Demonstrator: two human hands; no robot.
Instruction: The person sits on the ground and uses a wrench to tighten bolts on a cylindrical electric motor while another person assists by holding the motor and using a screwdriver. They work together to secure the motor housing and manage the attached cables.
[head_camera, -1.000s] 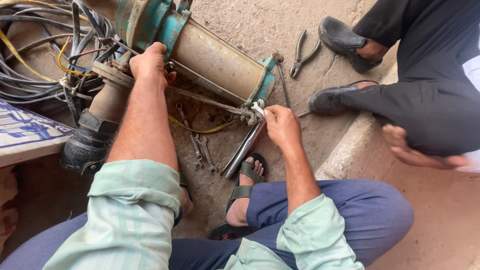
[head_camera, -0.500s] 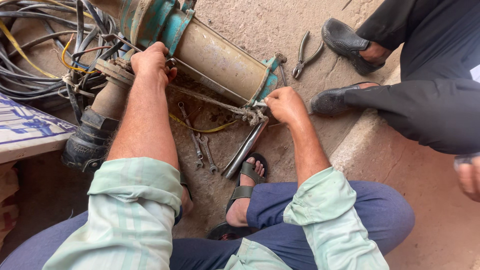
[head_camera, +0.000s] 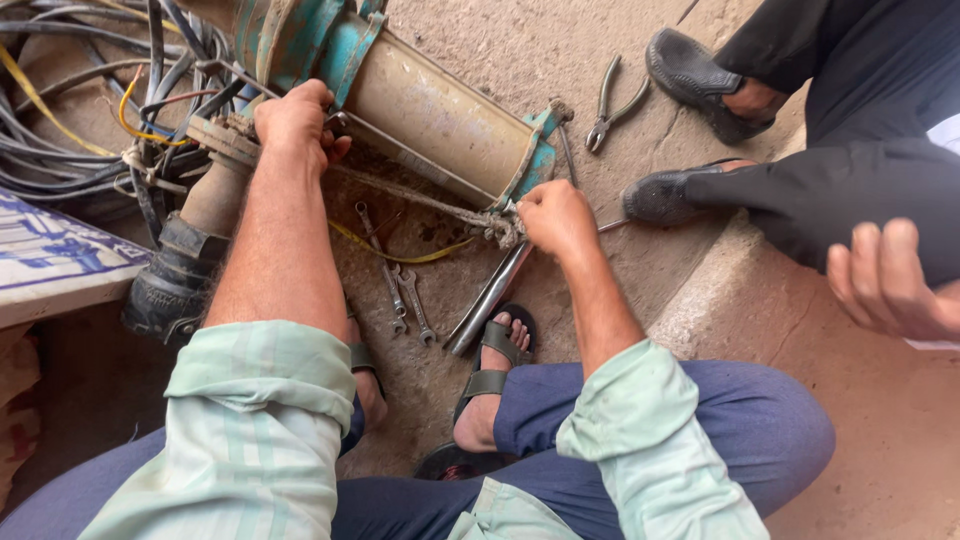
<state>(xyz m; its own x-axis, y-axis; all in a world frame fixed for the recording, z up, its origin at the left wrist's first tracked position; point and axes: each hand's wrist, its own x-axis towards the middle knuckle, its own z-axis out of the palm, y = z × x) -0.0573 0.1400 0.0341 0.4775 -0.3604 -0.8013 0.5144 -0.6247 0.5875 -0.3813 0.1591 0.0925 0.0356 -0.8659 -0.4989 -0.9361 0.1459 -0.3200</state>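
A long cylindrical pump (head_camera: 430, 105) with a rusty tan body and teal flanges lies on the concrete floor. My left hand (head_camera: 298, 120) grips one of its thin side rods near the upper teal flange. My right hand (head_camera: 556, 217) is closed on a small tool at the lower teal flange, where a frayed rope (head_camera: 440, 207) is knotted. A metal bar (head_camera: 490, 295) sticks out from under that hand toward my sandalled foot (head_camera: 492, 375).
Two spanners (head_camera: 400, 285) lie on the floor between my arms. Pliers (head_camera: 612, 105) rest beyond the pump's end. A tangle of cables (head_camera: 90, 120) fills the upper left. Another person sits at the right, with shoes (head_camera: 690, 70) and a hand (head_camera: 890, 280) in view.
My right hand has shifted slightly along the lower flange. The view has moved closer. The other person's hand has risen into view at the right edge.
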